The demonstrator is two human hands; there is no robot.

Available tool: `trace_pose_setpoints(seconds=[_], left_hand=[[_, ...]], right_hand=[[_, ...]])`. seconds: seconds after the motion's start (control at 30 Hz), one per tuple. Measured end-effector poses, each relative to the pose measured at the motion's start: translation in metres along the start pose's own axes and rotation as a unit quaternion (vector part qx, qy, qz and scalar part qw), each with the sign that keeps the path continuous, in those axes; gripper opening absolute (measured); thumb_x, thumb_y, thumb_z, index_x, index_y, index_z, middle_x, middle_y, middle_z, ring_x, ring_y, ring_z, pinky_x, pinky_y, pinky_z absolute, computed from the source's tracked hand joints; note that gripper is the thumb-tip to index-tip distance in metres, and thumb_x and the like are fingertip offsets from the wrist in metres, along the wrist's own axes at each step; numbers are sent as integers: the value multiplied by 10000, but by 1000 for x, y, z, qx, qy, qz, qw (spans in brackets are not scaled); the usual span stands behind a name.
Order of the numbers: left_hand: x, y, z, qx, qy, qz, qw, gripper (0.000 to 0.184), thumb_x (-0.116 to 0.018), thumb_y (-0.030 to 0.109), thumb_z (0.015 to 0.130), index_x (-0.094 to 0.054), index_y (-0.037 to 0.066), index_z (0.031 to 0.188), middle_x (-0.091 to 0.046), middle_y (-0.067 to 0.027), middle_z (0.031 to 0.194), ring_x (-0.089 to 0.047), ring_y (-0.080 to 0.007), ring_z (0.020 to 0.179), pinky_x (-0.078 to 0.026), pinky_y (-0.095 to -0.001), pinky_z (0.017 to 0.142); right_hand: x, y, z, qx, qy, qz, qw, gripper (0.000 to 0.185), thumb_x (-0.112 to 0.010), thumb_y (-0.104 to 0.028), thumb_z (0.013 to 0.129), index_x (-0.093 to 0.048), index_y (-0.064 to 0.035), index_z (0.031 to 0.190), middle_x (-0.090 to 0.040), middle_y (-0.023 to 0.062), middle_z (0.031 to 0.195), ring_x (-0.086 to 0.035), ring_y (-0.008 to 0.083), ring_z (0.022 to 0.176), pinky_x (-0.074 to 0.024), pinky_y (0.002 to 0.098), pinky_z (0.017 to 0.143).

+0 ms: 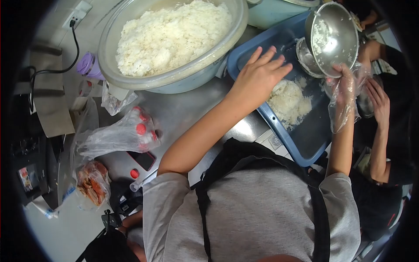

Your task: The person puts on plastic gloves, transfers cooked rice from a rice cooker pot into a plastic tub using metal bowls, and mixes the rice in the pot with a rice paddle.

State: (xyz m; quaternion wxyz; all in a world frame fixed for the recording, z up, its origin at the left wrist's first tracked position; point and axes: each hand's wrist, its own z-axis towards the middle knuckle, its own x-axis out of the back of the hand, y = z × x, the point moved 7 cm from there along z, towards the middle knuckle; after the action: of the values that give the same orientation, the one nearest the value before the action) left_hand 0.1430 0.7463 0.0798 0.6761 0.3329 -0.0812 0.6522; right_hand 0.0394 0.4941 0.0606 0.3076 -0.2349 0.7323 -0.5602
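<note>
As R hand [345, 81] holds bowl [339, 41], mouth's tilted twd cam.

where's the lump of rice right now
In the head view, right of centre, the lump of rice sits in the blue tray, just below the fingers of the left hand.

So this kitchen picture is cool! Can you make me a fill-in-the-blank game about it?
1. The big tub is heaped with white ____.
2. The tray is coloured ____.
3. The right hand holds a metal bowl and wears a clear plastic ____.
4. The cup beside the tub is coloured ____.

Missing words: rice; blue; glove; purple.
</note>
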Motion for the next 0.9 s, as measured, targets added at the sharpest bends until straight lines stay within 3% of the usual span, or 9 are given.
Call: trace_pose_setpoints(seconds=[0.1, 0.23, 0.37, 0.43, 0.53, 0.57, 0.67, 0.77, 0.9], left_hand=[[4, -10, 5, -4, -48, -47, 998, 275, -618, 63, 770, -659, 108, 1038, -670, -90, 927, -636, -258, 836, -512, -339, 780], [35, -18, 4, 82, -117, -63, 988, 223, -661, 80, 748, -674, 128, 966, -646, -76, 794, -620, -215, 715, -506, -343, 636], [140, -62, -6, 100, 130, 41, 986, 233, -618, 0, 771, -671, 98, 976, -645, -45, 865, -629, -160, 741, -498, -277, 656], [181, -113, -24, 241, 229, -2, 943, 241, -631, 3, 765, -667, 72, 994, -648, -70, 844, -628, -148, 748, -502, -280, 707], [195, -149, -33, 336, 171, -80, 923, 270, -628, 13, 787, -646, 69, 1050, -650, -73, 839, -628, -141, 718, -504, -279, 685], [201, -150, -30, 331, 175, -75, 924, 270, -628, 13, 787, -646, 69, 1050, -650, -73, 839, -628, -141, 718, -504, -279, 685], [218, -153, -30, 286, 180, 54, 940, 267, -616, 14, 815, -632, 56, 1078, -636, -44, 827, -595, -107, 787, -465, -258, 775], [239, -170, -46, 251, 210, 206, 922, 245, -607, 9, 798, -638, 81, 1030, -622, -74, 833, -588, -197, 829, -443, -320, 773], [242, -176, -57, 267, 264, 162, 912, 234, -598, 11, 799, -626, 74, 1022, -615, -74, 863, -564, -230, 861, -425, -340, 791]], right_hand=[[-14, -18, 13, 48, -8, 21, 999, 159, -508, -66, 823, -536, 72, 897, -624, 154, 784, -623, 224, 546, -525, 270, 419], [-67, -22, 36, -93, -200, 146, 964, 166, -490, -65, 838, -514, 58, 947, -596, 140, 781, -630, 240, 607, -561, 284, 491], [-144, -34, 76, -34, -219, -22, 975, 140, -496, -76, 849, -510, 56, 894, -564, 145, 901, -654, 300, 752, -582, 338, 697], [-193, -42, 94, 57, -182, -113, 975, 199, -498, -127, 868, -512, 70, 890, -543, 129, 901, -667, 304, 733, -564, 326, 654], [-272, -26, 133, 194, -299, -162, 920, 516, -530, -171, 894, -324, 73, 1300, -564, 117, 965, -667, 245, 724, -564, 305, 617], [-305, -29, 138, 231, -204, -398, 864, 638, -514, -99, 876, -177, -42, 1415, -577, 156, 1039, -664, 203, 705, -568, 300, 601], [-381, -1, 148, 513, -162, -484, 690, 700, -457, -25, 809, -246, -333, 1402, -560, 219, 1148, -618, 312, 945, -513, 396, 828], [-432, 52, 131, 438, -266, -610, 605, 693, -459, -44, 803, -258, -334, 1399, -550, 209, 1177, -556, 367, 1039, -452, 425, 906], [-434, 49, 128, 382, -268, -610, 641, 690, -463, -42, 796, -266, -302, 1404, -559, 204, 1151, -575, 356, 1002, -471, 411, 878]])
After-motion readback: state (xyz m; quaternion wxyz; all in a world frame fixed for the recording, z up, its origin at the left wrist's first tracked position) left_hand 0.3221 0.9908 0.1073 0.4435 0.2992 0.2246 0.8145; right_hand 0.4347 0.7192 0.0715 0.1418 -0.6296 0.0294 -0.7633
